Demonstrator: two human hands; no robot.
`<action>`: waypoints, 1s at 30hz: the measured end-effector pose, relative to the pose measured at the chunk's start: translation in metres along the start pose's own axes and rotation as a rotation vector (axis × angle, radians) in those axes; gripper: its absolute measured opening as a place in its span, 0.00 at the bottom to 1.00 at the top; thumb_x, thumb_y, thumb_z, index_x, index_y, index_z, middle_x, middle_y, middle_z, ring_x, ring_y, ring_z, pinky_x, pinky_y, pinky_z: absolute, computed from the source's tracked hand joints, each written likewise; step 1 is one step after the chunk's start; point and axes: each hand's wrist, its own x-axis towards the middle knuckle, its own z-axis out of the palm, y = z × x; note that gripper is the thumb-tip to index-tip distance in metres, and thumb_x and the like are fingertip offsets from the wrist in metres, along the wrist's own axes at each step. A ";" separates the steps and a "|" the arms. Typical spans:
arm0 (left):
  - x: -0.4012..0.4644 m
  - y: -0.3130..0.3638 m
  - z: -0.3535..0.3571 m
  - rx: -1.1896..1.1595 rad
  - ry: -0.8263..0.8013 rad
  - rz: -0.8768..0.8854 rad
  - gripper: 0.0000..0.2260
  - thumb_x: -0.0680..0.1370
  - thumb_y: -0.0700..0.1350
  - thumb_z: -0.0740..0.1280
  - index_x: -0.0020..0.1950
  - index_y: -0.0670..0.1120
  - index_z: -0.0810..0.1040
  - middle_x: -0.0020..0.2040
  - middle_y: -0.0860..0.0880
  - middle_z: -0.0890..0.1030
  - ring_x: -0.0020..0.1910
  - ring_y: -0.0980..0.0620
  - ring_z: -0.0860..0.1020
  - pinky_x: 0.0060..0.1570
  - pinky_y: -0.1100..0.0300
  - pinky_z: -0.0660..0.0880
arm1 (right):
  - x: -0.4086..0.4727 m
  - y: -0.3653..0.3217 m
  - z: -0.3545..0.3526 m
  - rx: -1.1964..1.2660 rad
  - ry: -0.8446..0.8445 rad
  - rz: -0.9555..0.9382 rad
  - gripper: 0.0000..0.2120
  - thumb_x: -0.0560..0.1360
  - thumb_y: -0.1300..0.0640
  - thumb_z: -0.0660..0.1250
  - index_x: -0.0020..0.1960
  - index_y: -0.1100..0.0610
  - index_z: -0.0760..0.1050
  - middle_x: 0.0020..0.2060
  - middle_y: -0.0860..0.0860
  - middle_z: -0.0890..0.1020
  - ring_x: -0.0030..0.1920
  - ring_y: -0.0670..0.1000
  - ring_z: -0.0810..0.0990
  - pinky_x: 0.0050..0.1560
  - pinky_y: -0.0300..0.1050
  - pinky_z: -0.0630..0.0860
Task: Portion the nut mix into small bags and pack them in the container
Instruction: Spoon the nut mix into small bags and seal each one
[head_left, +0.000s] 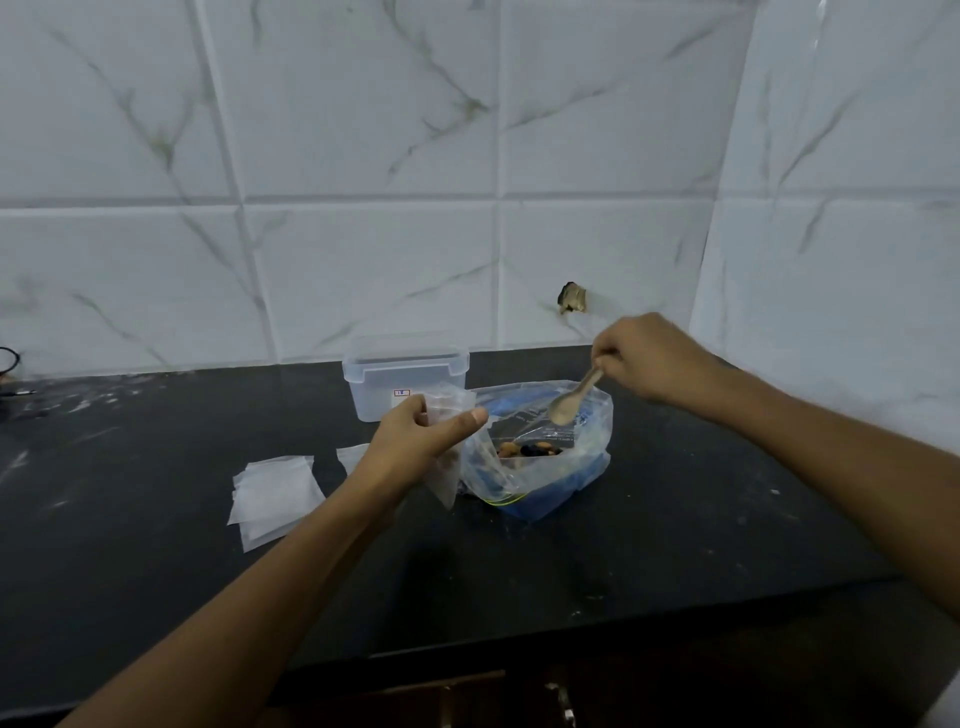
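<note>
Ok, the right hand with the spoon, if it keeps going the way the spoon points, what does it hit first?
Most likely the nut mix inside the open big bag: the spoon in the right hand slants down-left into its mouth. Depth is unclear.

Spoon (571, 400) bowl blurred — contents unclear; dark cable (8, 364) cut off at left edge

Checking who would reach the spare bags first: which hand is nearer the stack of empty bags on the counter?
Left. The left hand holds a small bag just right of the stack of empty bags; the right hand is farther right with the spoon.
</note>
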 end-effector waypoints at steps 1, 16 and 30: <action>-0.001 -0.002 0.001 0.002 -0.007 -0.004 0.17 0.71 0.55 0.74 0.55 0.48 0.77 0.49 0.48 0.82 0.47 0.52 0.80 0.41 0.57 0.76 | 0.002 0.004 0.011 -0.065 -0.017 -0.012 0.09 0.76 0.64 0.62 0.44 0.59 0.81 0.40 0.55 0.83 0.38 0.53 0.79 0.39 0.47 0.75; -0.008 -0.014 0.018 -0.090 -0.142 -0.081 0.24 0.71 0.54 0.73 0.64 0.50 0.74 0.55 0.52 0.81 0.53 0.54 0.79 0.42 0.59 0.75 | 0.025 -0.002 0.056 0.284 -0.404 0.219 0.09 0.80 0.63 0.61 0.57 0.61 0.77 0.41 0.59 0.83 0.31 0.49 0.80 0.29 0.38 0.76; -0.006 -0.015 0.021 -0.116 -0.156 -0.062 0.20 0.72 0.49 0.74 0.62 0.48 0.75 0.54 0.51 0.82 0.52 0.54 0.81 0.44 0.59 0.79 | 0.021 -0.028 0.087 0.928 -0.497 0.722 0.09 0.80 0.67 0.58 0.45 0.65 0.75 0.22 0.52 0.76 0.17 0.42 0.71 0.18 0.32 0.68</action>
